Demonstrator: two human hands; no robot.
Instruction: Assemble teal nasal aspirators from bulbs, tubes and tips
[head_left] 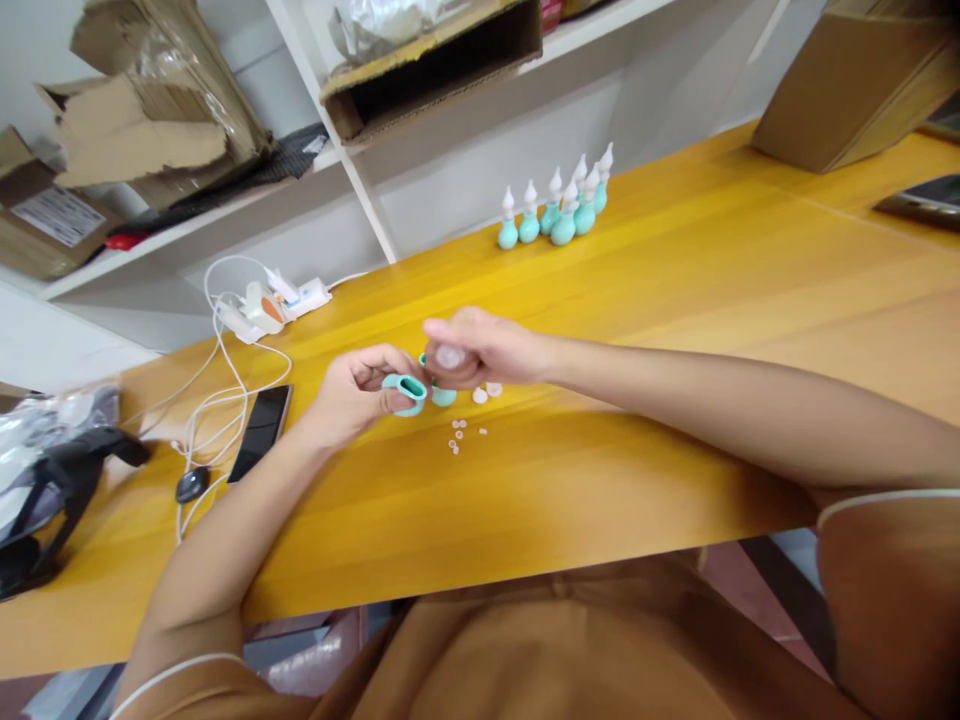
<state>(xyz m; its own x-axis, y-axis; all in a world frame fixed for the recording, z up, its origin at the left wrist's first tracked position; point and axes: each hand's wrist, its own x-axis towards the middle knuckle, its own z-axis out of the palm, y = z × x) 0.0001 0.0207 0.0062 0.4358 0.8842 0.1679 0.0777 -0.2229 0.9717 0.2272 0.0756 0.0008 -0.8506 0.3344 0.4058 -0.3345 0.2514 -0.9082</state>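
My left hand (358, 392) is closed around a teal rubber bulb (407, 393), its open mouth turned up toward me. Close beside it, my right hand (480, 345) is curled shut on a translucent white piece (450, 357); a round end shows and the rest is hidden by the fingers. Another teal bulb (444, 395) stands on the table just below the right hand, partly covered. To its right lie two round whitish pieces (480, 396). Several tiny pale rings (459, 435) are scattered nearer to me. Several bulb nasal aspirators (563, 229), teal with white tips, stand upright at the back.
A phone (260, 432), a black mouse-like object (193, 485) and white cables lie left on the wooden table (525, 500), below a power strip (307, 296). A black-framed object (64, 490) is at far left. Cardboard boxes (847, 90) stand at right and on shelves.
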